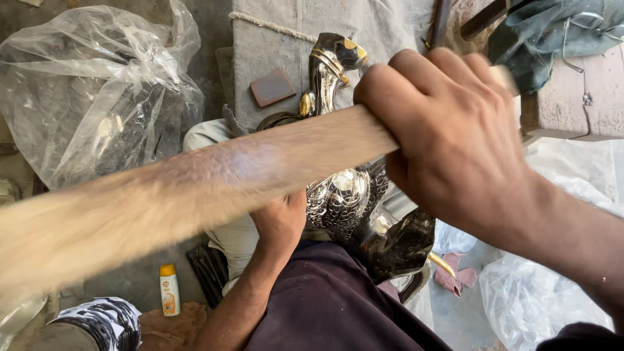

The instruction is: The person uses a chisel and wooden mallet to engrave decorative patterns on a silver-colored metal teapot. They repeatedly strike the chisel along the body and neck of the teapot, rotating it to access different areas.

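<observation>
— Where's the wooden stick (195, 188) against the metal bird figure (344, 195)?

— Above it, long axis running from lower left up to the right hand (455, 143), whose fingers are clenched round its upper end.

— And the bird?

— Upright on the lap, head pointing up and away; the left hand (281, 221) presses its body — fingers hidden, so I cannot tell their grip.

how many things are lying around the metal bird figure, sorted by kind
clear plastic bags: 3 – one upper left, two lower right
small bottles: 1
wooden sticks, gripped by the right hand: 1
flat reddish squares: 1
pink cloth scraps: 1
total: 7
The left hand steadies the bird figure.
</observation>
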